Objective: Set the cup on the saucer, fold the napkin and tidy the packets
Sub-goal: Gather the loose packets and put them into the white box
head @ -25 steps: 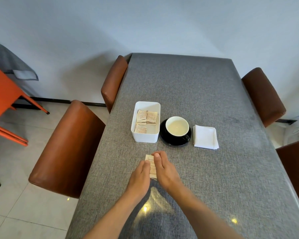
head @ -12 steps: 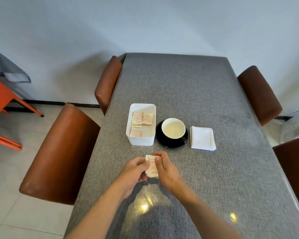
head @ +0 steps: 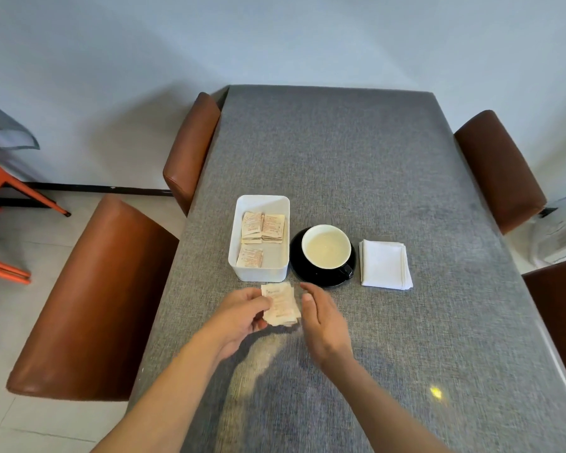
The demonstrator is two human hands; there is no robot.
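Several packets (head: 281, 304) sit pinched in the left hand (head: 242, 317), squared up for the tray (head: 259, 271) just beyond; the right hand (head: 321, 317) hangs spread beside them, apart

I see a long desk (head: 356, 152) covered in grey woven cloth, standing against a pale blue-grey wall (head: 275, 37). Brown leather chairs (head: 89, 299) sit along both sides. The floor (head: 30, 423) is light tile (an orange chair (head: 0, 191) shows at far left).
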